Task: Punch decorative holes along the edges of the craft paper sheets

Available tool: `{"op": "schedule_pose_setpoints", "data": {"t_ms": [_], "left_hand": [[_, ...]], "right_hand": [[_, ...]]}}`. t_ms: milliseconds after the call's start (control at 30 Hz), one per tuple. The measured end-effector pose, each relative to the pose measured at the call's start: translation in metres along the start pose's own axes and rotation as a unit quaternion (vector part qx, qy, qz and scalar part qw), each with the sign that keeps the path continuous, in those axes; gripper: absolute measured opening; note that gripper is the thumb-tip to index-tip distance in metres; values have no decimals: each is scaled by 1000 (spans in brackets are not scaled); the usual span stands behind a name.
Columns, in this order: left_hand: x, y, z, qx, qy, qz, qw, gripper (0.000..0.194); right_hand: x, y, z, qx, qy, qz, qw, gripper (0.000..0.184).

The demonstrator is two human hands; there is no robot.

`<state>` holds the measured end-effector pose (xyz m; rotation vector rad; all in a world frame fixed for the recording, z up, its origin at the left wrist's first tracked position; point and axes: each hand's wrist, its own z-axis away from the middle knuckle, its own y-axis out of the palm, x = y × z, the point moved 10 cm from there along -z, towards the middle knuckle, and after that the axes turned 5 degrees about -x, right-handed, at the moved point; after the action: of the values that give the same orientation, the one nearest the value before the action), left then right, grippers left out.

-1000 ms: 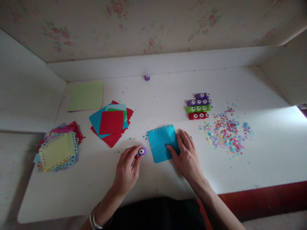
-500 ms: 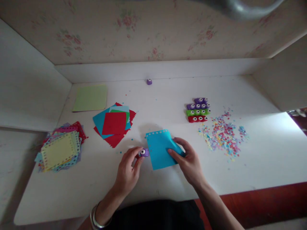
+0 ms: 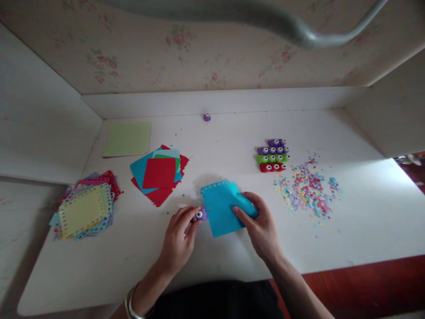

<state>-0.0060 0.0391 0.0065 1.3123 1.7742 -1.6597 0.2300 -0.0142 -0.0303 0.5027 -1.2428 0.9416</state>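
My left hand (image 3: 178, 237) pinches a small purple paper punch (image 3: 200, 215) at the left edge of a blue paper square (image 3: 222, 207). Small holes run along the top edge of the blue sheet. My right hand (image 3: 260, 223) grips the sheet's right side with thumb on top and fingers curled under, lifting it slightly off the white table (image 3: 365, 212). The punch touches the paper's left edge.
Rows of purple, green and red punches (image 3: 272, 155) sit at the right, with a heap of coloured confetti (image 3: 307, 188) beside them. A stack of plain coloured squares (image 3: 159, 173), a pale green sheet (image 3: 128, 138) and a pile of punched sheets (image 3: 84, 205) lie left. One purple punch (image 3: 206, 117) stands by the back wall.
My right hand went from lying flat on the blue paper to gripping and lifting its right side. The sheet's left edge has come up against the punch in my left hand.
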Motion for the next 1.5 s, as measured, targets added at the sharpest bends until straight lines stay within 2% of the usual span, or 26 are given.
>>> {"op": "schedule_pose_setpoints", "data": {"t_ms": [233, 433, 467, 533, 600, 667, 867, 1500], "left_hand": [[-1, 1, 2, 6, 6, -15, 1000, 30], [-1, 4, 2, 11, 19, -39, 999, 31], [-1, 4, 2, 12, 19, -40, 999, 31], [-2, 3, 2, 10, 21, -40, 999, 31], [-3, 3, 2, 10, 22, -38, 999, 30], [-3, 3, 1, 11, 20, -37, 999, 29], [-2, 3, 2, 9, 18, -35, 999, 30], [-3, 4, 2, 11, 24, -45, 999, 30]], "right_hand": [[2, 0, 1, -20, -13, 16, 1000, 53], [0, 2, 3, 5, 5, -8, 1000, 73], [1, 1, 3, 2, 1, 7, 1000, 70], [6, -1, 4, -3, -27, 53, 998, 54], [12, 4, 5, 13, -61, 86, 994, 36], [17, 9, 7, 33, -84, 101, 991, 29], [21, 4, 6, 19, -115, 141, 983, 26], [20, -1, 4, 1, -112, 145, 983, 27]]}}
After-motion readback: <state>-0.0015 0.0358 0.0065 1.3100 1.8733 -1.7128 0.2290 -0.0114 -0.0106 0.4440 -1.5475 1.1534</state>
